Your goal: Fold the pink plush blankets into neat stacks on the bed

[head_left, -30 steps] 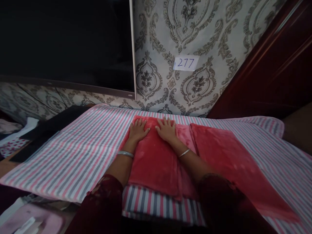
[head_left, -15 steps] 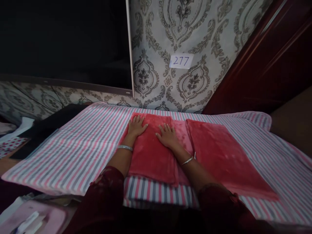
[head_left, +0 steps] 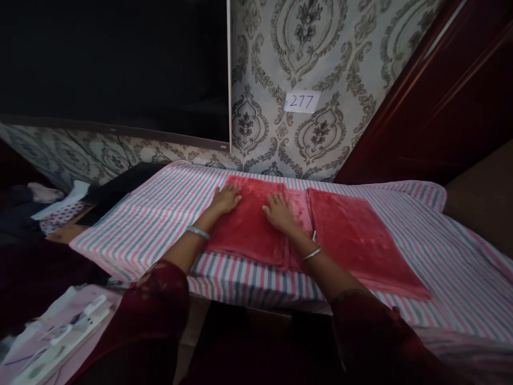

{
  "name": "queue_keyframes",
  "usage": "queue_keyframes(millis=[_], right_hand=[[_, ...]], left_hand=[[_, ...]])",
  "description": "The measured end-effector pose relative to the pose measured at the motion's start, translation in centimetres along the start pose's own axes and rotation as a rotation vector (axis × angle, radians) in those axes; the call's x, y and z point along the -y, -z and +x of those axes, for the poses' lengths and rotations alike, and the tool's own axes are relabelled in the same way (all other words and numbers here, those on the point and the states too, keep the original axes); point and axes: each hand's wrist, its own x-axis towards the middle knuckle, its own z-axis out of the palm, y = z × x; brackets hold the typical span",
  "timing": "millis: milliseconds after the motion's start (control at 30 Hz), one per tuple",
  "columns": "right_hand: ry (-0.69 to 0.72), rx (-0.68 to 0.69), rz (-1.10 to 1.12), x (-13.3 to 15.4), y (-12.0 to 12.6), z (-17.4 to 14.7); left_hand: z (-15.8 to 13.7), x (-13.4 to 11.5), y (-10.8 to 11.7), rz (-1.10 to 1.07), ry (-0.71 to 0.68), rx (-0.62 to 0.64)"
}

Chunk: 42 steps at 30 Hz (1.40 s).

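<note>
A plush red blanket lies partly folded on a striped cloth, with its left panel point(head_left: 252, 230) and right panel point(head_left: 356, 235) turned inward. Between the two panels a strip of its lighter pink side point(head_left: 298, 206) shows. My left hand point(head_left: 226, 199) rests on the left panel near its outer edge, fingers spread. Flat on the same panel, by its inner edge, lies my right hand point(head_left: 279, 212), with fingers apart. Neither hand grips the fabric. A bracelet circles each wrist.
The striped cloth point(head_left: 152, 214) covers the table. A large dark television point(head_left: 112, 64) hangs at the back left, and a numbered paper point(head_left: 302, 101) is on the wall. Dark red wood point(head_left: 433, 107) stands at the right. A white power strip point(head_left: 68, 339) is at lower left.
My view has shifted, showing more below the table's front edge. My left hand has slid slightly toward the blanket's outer edge; both hands still lie on the left panel.
</note>
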Motion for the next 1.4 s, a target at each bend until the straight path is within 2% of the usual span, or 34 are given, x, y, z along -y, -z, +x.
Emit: queue_keyframes(millis=[100, 233, 367, 733, 867, 1000, 1100, 1200, 1400], right_hand=[[0.121, -0.03, 0.032, 2.7, -1.2, -0.7], [0.136, -0.022, 0.019, 3.8, -3.6, -1.7], [0.149, -0.041, -0.001, 2.9, -4.5, -2.1], [0.074, -0.028, -0.042, 0.0, -3.9, -4.0], [0.033, 0.022, -0.041, -0.8, -2.8, -5.2], [-0.002, 0.075, -0.01, 0.2, -0.9, -6.4], [0.083, 0.041, 0.053, 2.1, -0.3, -7.3], [0.191, 0.074, 0.083, 3.4, -1.2, -8.2], [0.228, 0.091, 0.096, 2.6, -3.0, -9.0]], left_hand=[[-3.9, -0.2, -1.5, 0.055, -0.023, -0.01], [-6.9, -0.2, -4.0, 0.128, -0.037, -0.047], [-7.1, 0.0, -4.8, 0.135, -0.035, -0.079], [-6.8, -0.2, -4.5, 0.128, -0.03, -0.054], [-6.6, -0.2, -4.4, 0.115, -0.019, -0.053], [-6.7, -0.4, -3.3, 0.086, -0.002, -0.002], [-8.0, -1.0, -2.5, 0.046, -0.01, -0.016], [-9.9, -1.9, -3.0, 0.073, -0.045, -0.039], [-11.3, -2.5, -4.8, 0.16, -0.017, -0.029]])
